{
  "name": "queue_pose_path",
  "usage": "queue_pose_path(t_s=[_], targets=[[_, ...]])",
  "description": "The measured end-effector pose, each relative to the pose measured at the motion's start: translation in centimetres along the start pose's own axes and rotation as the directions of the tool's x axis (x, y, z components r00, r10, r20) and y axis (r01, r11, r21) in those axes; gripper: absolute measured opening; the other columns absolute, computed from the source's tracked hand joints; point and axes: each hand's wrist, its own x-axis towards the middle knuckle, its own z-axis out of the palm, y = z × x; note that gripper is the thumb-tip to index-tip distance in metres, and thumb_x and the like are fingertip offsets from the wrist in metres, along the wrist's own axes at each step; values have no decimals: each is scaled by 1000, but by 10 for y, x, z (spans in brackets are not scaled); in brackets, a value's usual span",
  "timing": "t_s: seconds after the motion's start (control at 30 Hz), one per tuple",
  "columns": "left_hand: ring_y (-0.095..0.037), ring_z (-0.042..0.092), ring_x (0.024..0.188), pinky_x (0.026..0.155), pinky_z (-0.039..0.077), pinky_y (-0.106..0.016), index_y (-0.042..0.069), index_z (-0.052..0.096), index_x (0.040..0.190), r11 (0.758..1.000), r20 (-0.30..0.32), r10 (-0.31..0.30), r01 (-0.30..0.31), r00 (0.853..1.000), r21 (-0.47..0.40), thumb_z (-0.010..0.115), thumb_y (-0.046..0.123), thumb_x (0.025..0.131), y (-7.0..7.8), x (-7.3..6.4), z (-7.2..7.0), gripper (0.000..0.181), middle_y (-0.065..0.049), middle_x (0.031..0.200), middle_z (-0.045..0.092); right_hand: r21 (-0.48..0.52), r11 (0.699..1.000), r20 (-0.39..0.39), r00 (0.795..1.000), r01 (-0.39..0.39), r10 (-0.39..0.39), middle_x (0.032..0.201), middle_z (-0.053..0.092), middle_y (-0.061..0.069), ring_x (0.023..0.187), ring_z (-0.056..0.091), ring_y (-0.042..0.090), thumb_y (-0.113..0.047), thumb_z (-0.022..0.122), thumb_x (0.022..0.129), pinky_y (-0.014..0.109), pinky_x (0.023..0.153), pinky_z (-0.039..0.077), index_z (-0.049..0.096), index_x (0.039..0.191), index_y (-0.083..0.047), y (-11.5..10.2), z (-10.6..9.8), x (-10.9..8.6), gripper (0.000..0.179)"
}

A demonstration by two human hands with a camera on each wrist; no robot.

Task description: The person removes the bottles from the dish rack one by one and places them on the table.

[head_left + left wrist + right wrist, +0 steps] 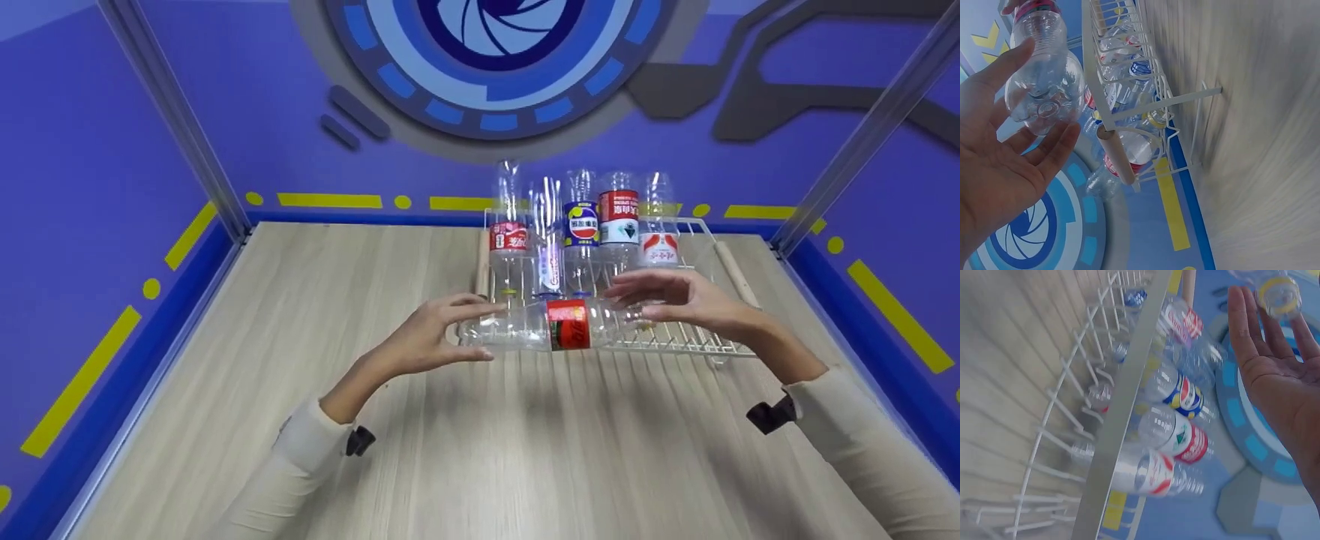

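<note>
Gripping red-labelled clear plastic bottle (568, 325) by base with left hand (421, 337), level above front edge of white wire rack (1122, 402); at neck with right hand (709, 304), unclear whether clamped. Already racked: five clear plastic bottles (619, 217); not yet: this one.

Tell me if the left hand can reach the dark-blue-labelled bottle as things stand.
Probably not: the left hand holds the crosswise bottle by its base, in front of the dark-blue-labelled bottle.

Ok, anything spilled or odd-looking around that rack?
No spill shows. One oddity: the five bottles in the white rack stand upside down, necks pointing down, where bottles normally rest on their bases.
</note>
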Motion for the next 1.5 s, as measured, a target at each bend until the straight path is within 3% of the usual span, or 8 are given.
queue_pose_path(t_s=[0.13, 0.33, 0.63, 0.8, 0.97, 1.1, 1.27, 1.5], targets=[[-26, 58, 132, 109, 49, -52, 25, 60, 145, 1000, -41, 12, -13, 999, -25, 82, 35, 86, -6, -5, -2, 63, -7, 140, 63, 33, 999, -51, 999, -12, 14, 147, 56, 23, 128, 64, 22, 2, 49, 104, 34, 101, 56, 40, 150, 7, 4, -17, -15, 47], [-28, 60, 129, 106, 51, -52, 23, 59, 145, 999, -92, 7, -10, 996, -35, 84, 31, 85, -13, -11, -7, 65, -8, 138, 64, 20, 998, -132, 989, -61, 63, 141, 63, 8, 124, 66, 18, 0, 42, 107, 32, 96, 58, 40, 153, 3, 14, -50, -41, 46], [-29, 63, 117, 99, 53, -53, 17, 41, 157, 999, -168, -14, 6, 986, -48, 84, 26, 86, -23, -16, -14, 84, -8, 138, 64, -7, 986, -314, 936, -169, 159, 133, 67, -3, 116, 70, 12, -6, 41, 109, 27, 94, 58, 40, 155, -4, 36, -90, -88, 46], [-28, 63, 119, 100, 54, -50, 13, 41, 157, 994, -265, -54, 28, 963, -103, 84, 17, 85, -32, -17, -15, 85, -12, 132, 66, 54, 979, -381, 902, -198, 203, 132, 69, -5, 114, 71, 10, -7, 44, 109, 23, 94, 57, 41, 155, -7, 48, -105, -104, 47], [-36, 61, 127, 108, 50, -54, 14, 41, 157, 965, -336, -155, 70, 929, -253, 84, 10, 84, -42, -18, -16, 85, -18, 137, 62, 69, 982, -406, 894, -178, 191, 138, 66, -6, 122, 64, 5, -7, 43, 109, 18, 95, 55, 42, 155, -8, 60, -109, -115, 46], [-33, 61, 128, 110, 48, -53, 16, 42, 157, 910, -351, -264, 112, 898, -398, 84, 7, 83, -47, -19, -16, 86, -15, 139, 58, 66, 988, -417, 895, -142, 157, 139, 63, -10, 124, 61, 0, -5, 44, 108, 15, 95, 53, 43, 155, -9, 67, -110, -121, 47], [-34, 57, 128, 111, 47, -54, 13, 41, 156, 842, -323, -339, 132, 883, -523, 81, 2, 83, -51, -16, -14, 84, -17, 136, 52, 106, 987, -424, 892, -122, 156, 136, 62, -14, 121, 61, -1, -4, 44, 108, 16, 93, 54, 47, 152, -13, 78, -111, -126, 45], [-32, 52, 131, 115, 44, -53, 7, 48, 147, 828, -315, -387, 176, 867, -533, 81, 7, 84, -56, -13, -10, 71, -15, 138, 50, 78, 979, -401, 893, -188, 203, 139, 57, -15, 118, 61, -4, -5, 45, 108, 17, 91, 56, 42, 154, -11, 88, -108, -125, 47]])
